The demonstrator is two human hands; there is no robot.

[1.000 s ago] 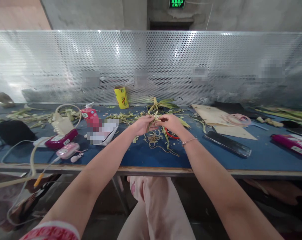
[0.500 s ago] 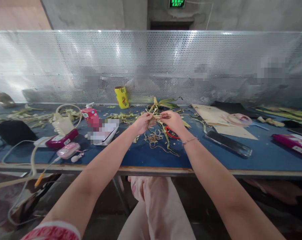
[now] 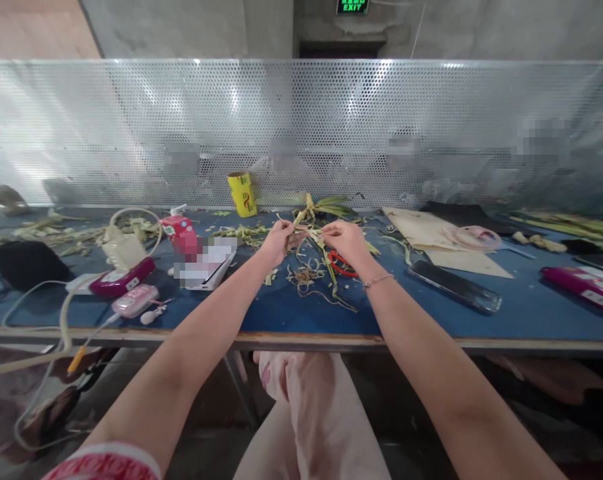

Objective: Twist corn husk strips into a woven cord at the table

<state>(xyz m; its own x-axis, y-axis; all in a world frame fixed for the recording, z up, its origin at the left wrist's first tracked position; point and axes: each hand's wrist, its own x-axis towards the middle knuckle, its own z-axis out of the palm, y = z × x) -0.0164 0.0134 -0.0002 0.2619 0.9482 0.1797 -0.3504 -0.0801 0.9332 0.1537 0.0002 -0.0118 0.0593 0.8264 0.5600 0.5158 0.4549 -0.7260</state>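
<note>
My left hand (image 3: 276,241) is closed in a pinch on one end of a pale green leaf strip (image 3: 306,235), held just above the blue table (image 3: 291,313). My right hand (image 3: 345,241), with a thin bracelet at the wrist, pinches the other end of the same strip. The strip stretches between the two hands. Below them lies a heap of curled leaf scraps (image 3: 308,275), and red-handled scissors (image 3: 340,265) rest under my right hand.
A yellow roll (image 3: 242,194) stands by the perforated metal screen (image 3: 301,127). Pink devices (image 3: 124,277) with cables and a white box (image 3: 206,263) lie at the left. A dark phone (image 3: 454,285), cardboard sheets (image 3: 441,240) and a pink ring (image 3: 468,238) lie right.
My hands have risen slightly and drawn apart, the left going left, pulling the leaf strip out between them.
</note>
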